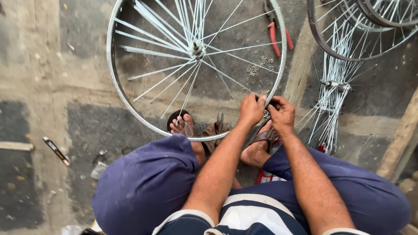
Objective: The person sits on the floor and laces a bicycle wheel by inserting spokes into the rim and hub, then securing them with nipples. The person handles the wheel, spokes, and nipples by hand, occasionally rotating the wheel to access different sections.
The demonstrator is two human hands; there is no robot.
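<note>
A: Rim, silver, w/ spokes running to hub. Lies flat on concrete floor, near edge over person's sandalled feet.

B: Hands?

A: Both at rim's near-right edge, close together, nearly touching. Left hand curled over the rim, fingers clenched on it. Right hand just beside, fingers pinched on sth small at the rim; too small to tell what.

B: Spokes all seated?

A: No. Upper-left ones bunch loose, several fan free w/o reaching rim. Some on right side reach it.

B: Around it?

A: Small pile of metal bits on floor inside rim, upper right. Pliers, red handles, beyond rim's far-right edge. Second hub w/ loose spokes to right, well apart from hands. More rims stacked top right. Wood plank at right edge. Slim dark tool far left on floor, well apart.

B: Person?

A: Seated low, knees spread, blue trousers, striped shirt. Left foot under rim's near edge, right foot just below hands.
</note>
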